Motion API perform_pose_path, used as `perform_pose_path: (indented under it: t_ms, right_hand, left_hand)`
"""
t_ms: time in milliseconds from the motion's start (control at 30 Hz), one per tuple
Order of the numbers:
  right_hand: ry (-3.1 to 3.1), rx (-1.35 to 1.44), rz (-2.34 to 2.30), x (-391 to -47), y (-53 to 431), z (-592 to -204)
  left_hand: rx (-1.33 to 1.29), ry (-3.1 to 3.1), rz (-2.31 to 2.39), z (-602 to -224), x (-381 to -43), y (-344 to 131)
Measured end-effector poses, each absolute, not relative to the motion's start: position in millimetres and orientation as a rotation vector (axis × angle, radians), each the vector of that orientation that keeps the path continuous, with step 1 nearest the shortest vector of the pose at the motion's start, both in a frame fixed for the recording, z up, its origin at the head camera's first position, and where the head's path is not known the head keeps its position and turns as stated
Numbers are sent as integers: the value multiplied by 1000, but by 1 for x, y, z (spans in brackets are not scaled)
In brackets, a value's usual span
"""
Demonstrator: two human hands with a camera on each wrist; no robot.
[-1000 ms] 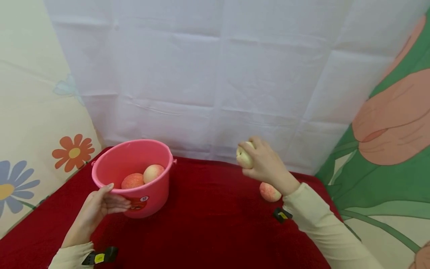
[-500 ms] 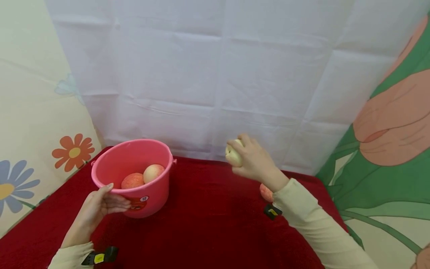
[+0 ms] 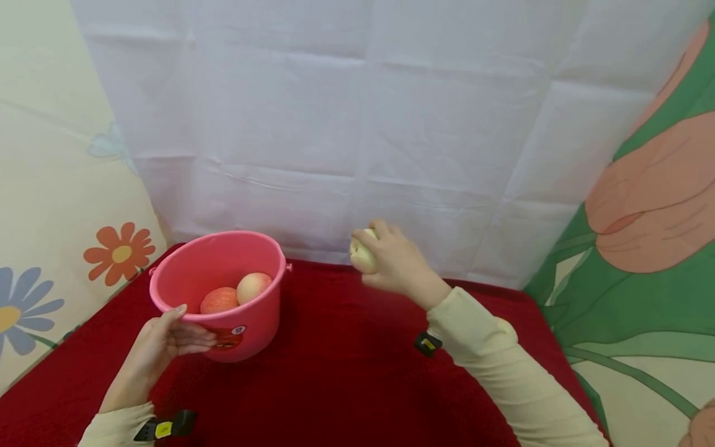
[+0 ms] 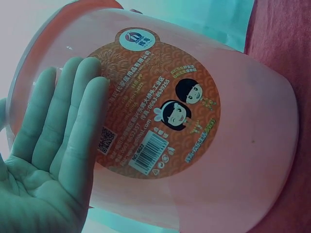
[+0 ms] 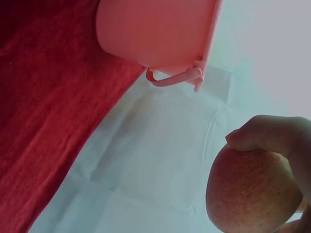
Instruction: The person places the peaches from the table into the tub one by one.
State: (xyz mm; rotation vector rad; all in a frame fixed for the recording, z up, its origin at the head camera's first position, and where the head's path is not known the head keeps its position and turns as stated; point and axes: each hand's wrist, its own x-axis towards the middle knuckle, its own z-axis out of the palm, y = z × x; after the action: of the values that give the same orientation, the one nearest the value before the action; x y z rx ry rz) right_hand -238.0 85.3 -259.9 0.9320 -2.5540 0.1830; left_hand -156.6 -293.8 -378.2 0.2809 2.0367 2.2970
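Now the right hand grasps a peach at mid-frame — pale in the head view, red-speckled in the right-wrist view. Lower left, the left hand pinches the pink bucket by its rim — only the left-wrist view shows a barcode, only the head view two fruits inside.

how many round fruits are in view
3 clearly: a round red fruit and a round cream fruit inside the pink plastic bucket, and a round yellowish fruit in the right hand. A pale bump by the beige sleeve may be another; more may be hidden.
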Motion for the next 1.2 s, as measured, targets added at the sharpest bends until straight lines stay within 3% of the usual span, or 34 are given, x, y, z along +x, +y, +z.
perform_pose_path:
  t_ms: [1200]
  right_hand:
    - [-2632, 1029, 113, -237, 13, -241]
  left_hand:
    - [347, 2013, 2304, -378, -156, -295]
